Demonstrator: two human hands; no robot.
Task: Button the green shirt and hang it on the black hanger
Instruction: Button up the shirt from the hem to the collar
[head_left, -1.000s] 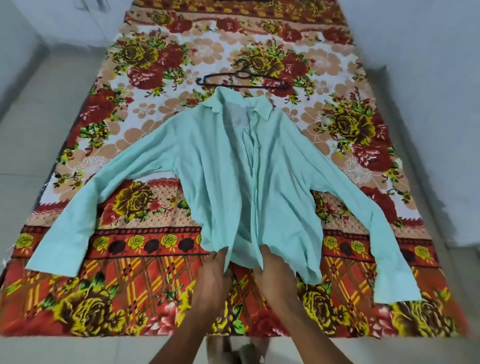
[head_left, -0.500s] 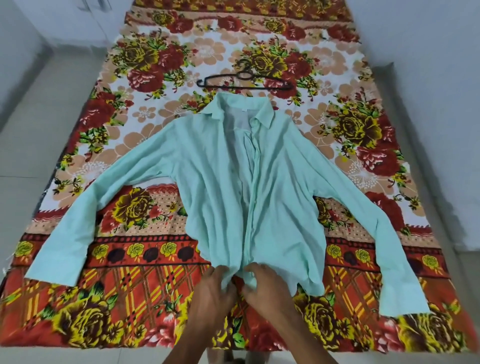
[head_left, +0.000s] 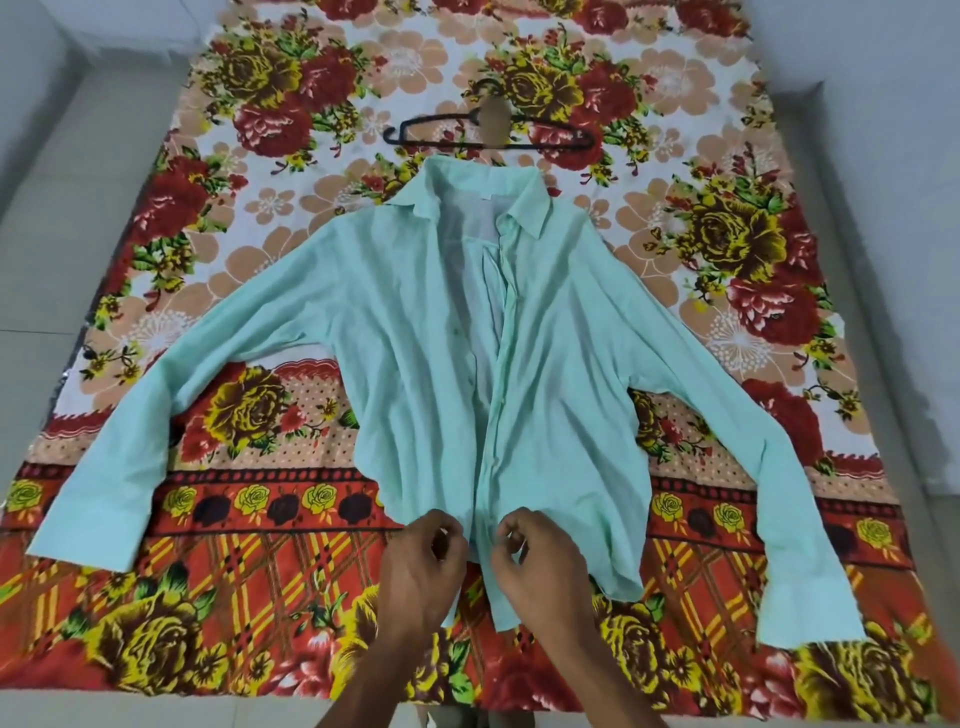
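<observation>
Near the bedsheet's (head_left: 156, 597) front edge, left hand (head_left: 423, 569) and right hand (head_left: 540, 564) pinch the thin, wrinkled shirt's (head_left: 415, 338) hem; wiry hanger (head_left: 441, 122) beyond the collar

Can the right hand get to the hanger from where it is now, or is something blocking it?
Probably yes. The hanger lies bare on the bedsheet just beyond the shirt collar, nothing on it. But the right hand is pinching the hem, so it must let go and reach across.

Pale green shirt (head_left: 415, 338), black hanger (head_left: 550, 136), red-and-yellow floral bedsheet (head_left: 270, 130).
</observation>
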